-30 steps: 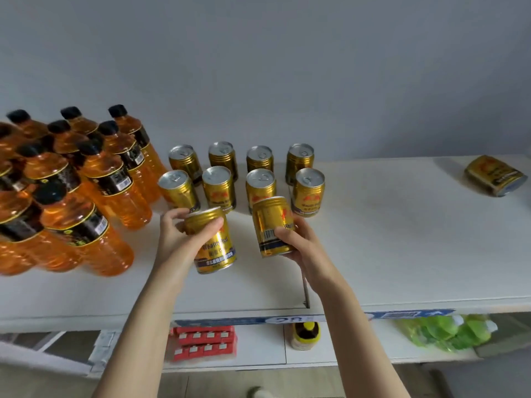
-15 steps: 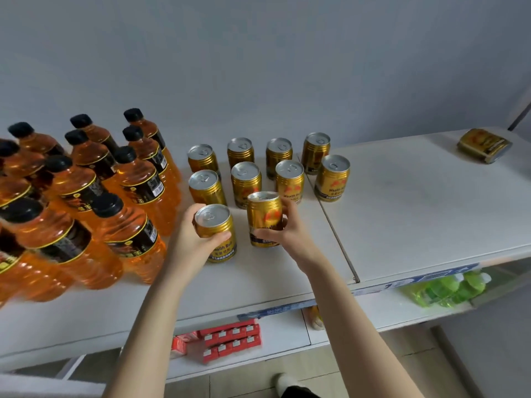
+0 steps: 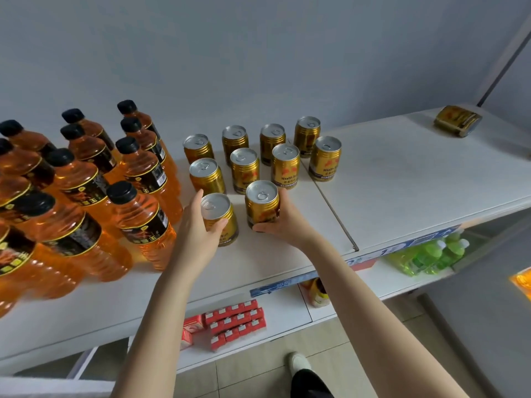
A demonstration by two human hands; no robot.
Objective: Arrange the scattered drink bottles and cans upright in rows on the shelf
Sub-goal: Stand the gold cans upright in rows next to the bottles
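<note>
Looking forward and steeply down from head height, facing a white shelf [image 3: 402,179] set against a pale wall [image 3: 258,53]. Sitting close: both forearms running up from the bottom edge, left hand [image 3: 198,228] and right hand [image 3: 283,222] landing near frame centre. Taking in a wide sweep, straight lines bowing toward the borders, the floor [image 3: 359,340] showing below. Being the only view, sharing nothing with another.
</note>
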